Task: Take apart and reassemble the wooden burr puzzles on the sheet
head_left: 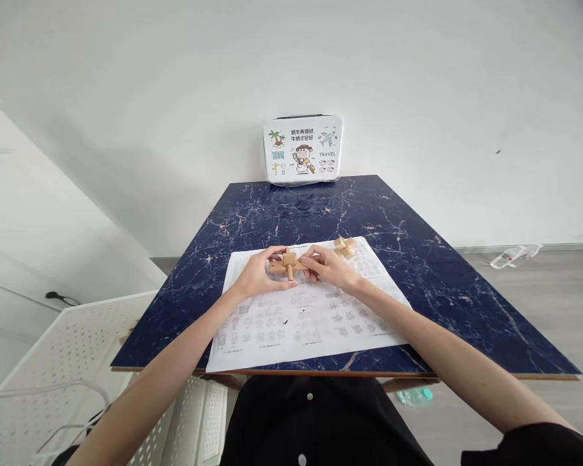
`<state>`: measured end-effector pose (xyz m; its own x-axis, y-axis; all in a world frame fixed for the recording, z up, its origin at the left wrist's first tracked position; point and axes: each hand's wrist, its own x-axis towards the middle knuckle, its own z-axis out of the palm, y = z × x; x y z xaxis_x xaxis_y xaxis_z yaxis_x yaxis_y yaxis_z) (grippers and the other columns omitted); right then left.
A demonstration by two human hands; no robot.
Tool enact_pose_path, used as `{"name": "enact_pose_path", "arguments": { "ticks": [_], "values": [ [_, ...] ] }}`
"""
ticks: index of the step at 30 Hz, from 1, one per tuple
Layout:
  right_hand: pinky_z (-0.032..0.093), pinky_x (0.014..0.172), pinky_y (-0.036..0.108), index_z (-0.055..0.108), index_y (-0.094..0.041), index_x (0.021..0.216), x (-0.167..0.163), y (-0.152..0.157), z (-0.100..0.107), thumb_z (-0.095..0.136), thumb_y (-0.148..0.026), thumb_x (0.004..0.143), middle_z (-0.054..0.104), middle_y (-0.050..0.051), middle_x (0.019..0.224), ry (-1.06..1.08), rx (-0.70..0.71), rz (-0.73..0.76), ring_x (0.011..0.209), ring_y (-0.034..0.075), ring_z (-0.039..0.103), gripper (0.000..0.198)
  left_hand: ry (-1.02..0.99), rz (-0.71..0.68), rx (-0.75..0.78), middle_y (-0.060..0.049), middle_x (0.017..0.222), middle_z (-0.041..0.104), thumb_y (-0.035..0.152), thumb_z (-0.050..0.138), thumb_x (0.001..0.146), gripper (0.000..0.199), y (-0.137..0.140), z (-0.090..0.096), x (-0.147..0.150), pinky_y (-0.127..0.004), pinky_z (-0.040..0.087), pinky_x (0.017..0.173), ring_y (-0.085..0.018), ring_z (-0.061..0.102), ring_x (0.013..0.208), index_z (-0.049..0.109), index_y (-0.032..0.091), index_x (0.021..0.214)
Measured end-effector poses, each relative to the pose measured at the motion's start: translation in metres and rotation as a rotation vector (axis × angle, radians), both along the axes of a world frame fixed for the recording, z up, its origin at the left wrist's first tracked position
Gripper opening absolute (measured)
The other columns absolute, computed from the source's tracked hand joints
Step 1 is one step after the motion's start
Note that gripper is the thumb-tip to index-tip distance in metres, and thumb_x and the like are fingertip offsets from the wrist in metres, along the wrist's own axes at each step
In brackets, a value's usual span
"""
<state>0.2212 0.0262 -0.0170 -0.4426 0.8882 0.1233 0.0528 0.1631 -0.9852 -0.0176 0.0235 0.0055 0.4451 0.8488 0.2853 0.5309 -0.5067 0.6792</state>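
Between my two hands is a wooden interlocking puzzle [289, 260], made of crossing bars with a round peg pointing toward me. My left hand [261, 273] grips its left side, the thumb near the lower end of the peg. My right hand [326, 266] pinches the bar on the right side; its fingertips partly cover that end. Beneath both hands lies a white instruction sheet [272, 353] printed with small grey assembly drawings. A second wooden puzzle [344, 246], star-shaped, rests on the sheet's upper right, apart from my right hand.
The sheet lies on a dark blue marbled table [214, 239]. A white cartoon-printed case [303, 150] stands at the table's far edge against the wall. At the left is a white perforated shelf unit [92, 336]. Plastic bottles [515, 256] lie on the floor at right.
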Motion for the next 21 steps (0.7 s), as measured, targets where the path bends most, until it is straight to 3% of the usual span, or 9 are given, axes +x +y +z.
{"name": "enact_pose_path", "arguments": {
  "ticks": [15,18,21],
  "values": [
    [0.053,0.063,0.032,0.049,-0.026,0.092,-0.005,-0.002,-0.01,0.062,-0.061,0.098,0.07,0.0,0.077,0.087,-0.052,0.122,0.063,0.016,0.063,0.038,-0.066,-0.066,0.055,-0.01,0.129,0.067,0.047,0.092,0.068,0.079,-0.003,-0.002,0.0,-0.047,0.056,0.098,-0.029,0.068,0.11,0.059,0.024,0.136],
    [0.056,0.069,0.036,0.053,-0.024,0.092,-0.006,0.001,-0.012,0.057,-0.051,0.102,0.07,0.003,0.08,-0.032,0.076,0.09,0.069,0.018,0.065,0.029,-0.109,-0.115,0.094,-0.01,0.131,0.063,0.043,0.091,0.07,0.078,-0.003,-0.002,0.001,-0.047,0.054,0.101,-0.027,0.066,0.111,0.057,0.025,0.138],
    [0.056,0.08,0.039,0.06,-0.023,0.1,-0.006,-0.001,-0.009,0.053,-0.036,0.102,0.072,0.008,0.097,-0.166,0.296,-0.065,0.088,0.022,0.068,0.015,-0.1,-0.123,0.144,-0.009,0.127,0.062,0.043,0.09,0.071,0.076,-0.003,-0.001,0.002,-0.046,0.052,0.102,-0.028,0.064,0.113,0.057,0.026,0.138]
  ]
}}
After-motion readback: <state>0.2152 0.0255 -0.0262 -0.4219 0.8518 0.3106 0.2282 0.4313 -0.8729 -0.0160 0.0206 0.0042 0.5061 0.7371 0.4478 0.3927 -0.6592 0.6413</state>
